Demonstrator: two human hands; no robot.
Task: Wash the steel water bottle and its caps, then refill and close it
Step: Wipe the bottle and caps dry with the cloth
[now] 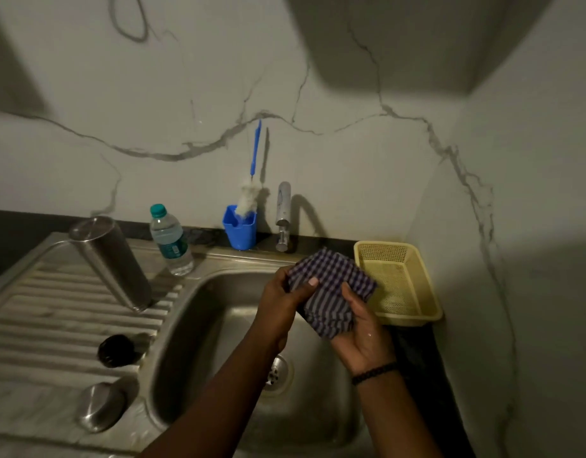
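Two hands, left (281, 299) and right (361, 332), grip one checked cloth (331, 289); one steel bottle (110, 259), two caps (116, 350) (101, 406) alongside.

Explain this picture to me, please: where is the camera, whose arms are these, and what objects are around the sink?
No machine here: a person wears one camera on the head, looking down at their own arms. The left hand and right hand both hold a checked cloth above the sink. On the draining board the steel bottle stands upside down, with a black cap and a steel cap nearer the camera. Behind stand a plastic water bottle, a blue cup with a brush, the tap and a yellow basket.
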